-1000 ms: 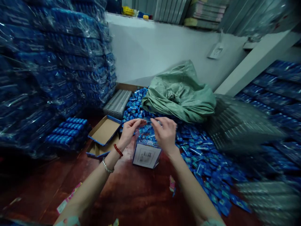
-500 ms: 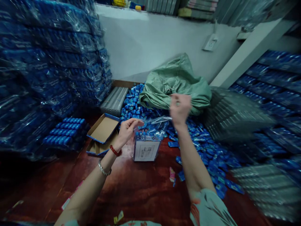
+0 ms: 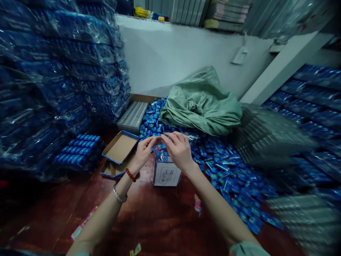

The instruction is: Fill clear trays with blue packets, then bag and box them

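The clear plastic bag packed with small blue packets (image 3: 165,156) is standing upright on the dark red floor (image 3: 160,220), a white printed label on its near face, and both hands are meeting at its open top. Half a second ago the right hand was lifted away toward the crumpled green woven sack (image 3: 202,103); now the right hand (image 3: 179,151) is back down, fingers curled over the bag's mouth, fingertip to fingertip with the left hand (image 3: 144,153), which is pinching the film at the same rim. Judging from this, the bag's mouth is being gathered shut, though whether the right hand is carrying anything small cannot be told.

Room is tight. The loose heap of blue packets (image 3: 229,177) is lying against the bag's right side and spreading toward the viewer. The open brown cardboard box with blue edging (image 3: 119,147) is sitting just beside the left wrist. Tall film-wrapped blue stacks (image 3: 53,89) are walling in the left. The bare floor nearest the viewer is offering the only free space.
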The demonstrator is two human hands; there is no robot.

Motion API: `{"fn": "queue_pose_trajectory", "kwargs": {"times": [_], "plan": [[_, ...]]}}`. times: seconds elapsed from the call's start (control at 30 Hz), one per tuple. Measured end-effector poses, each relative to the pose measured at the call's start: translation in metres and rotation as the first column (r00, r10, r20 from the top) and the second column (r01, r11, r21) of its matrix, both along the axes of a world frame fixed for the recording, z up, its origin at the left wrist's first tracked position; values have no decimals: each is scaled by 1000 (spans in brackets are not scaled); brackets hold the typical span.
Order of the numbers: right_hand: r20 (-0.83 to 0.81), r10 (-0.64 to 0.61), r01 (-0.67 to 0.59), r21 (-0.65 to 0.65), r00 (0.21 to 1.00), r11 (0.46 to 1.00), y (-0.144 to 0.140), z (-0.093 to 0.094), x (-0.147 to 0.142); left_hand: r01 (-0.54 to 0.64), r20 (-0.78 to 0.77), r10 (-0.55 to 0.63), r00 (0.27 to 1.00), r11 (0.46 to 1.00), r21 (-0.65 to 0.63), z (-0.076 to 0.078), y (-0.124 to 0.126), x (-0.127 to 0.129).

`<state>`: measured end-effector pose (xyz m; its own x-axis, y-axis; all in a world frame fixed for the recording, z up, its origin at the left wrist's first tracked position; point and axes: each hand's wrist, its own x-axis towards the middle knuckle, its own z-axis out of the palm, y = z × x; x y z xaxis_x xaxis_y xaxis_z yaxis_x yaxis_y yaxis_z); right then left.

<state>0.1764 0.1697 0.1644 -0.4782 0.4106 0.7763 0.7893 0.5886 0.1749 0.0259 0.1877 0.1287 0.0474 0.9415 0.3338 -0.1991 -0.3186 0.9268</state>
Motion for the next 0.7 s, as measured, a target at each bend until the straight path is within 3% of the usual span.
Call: {"fn": "queue_pose_trajectory", "kwargs": {"times": [0.13, 0.3, 0.4, 0.47, 0.5, 0.53, 0.6, 0.63, 0.7], "plan": [[171, 15, -28, 76, 985, 997, 17, 4, -10, -53, -130, 61, 990, 997, 63, -4, 4, -9], [230, 16, -23, 29, 973, 999, 15, 3, -25, -57, -328, 109, 938, 985, 165, -1, 3, -15], [95, -10, 13, -25, 995, 1000, 32, 11, -20, -19, -353, 80, 932, 985, 172, 2, -1, -15], [-225, -75, 67, -40, 972, 997, 50, 29, 5, -2, -287, 42, 957, 990, 139, 2, -5, -16], [-454, -97, 92, -33, 886, 995, 57, 41, 26, -9, -231, 35, 972, 994, 113, 2, -6, -17], [-691, -92, 111, -17, 717, 994, 60, 55, 51, -22, -168, 36, 985, 996, 82, 1, -7, -17], [-973, 90, 77, 108, 214, 991, 50, 82, 110, -39, -34, 39, 999, 999, 19, -2, -6, -18], [-979, 201, 44, 200, -17, 979, 36, 94, 139, -29, 24, 29, 999, 1000, -5, -3, -6, -18], [-748, 421, 5, 488, -513, 873, -7, 105, 183, -1, 116, 5, 993, 999, -34, -7, -4, -16]]}}
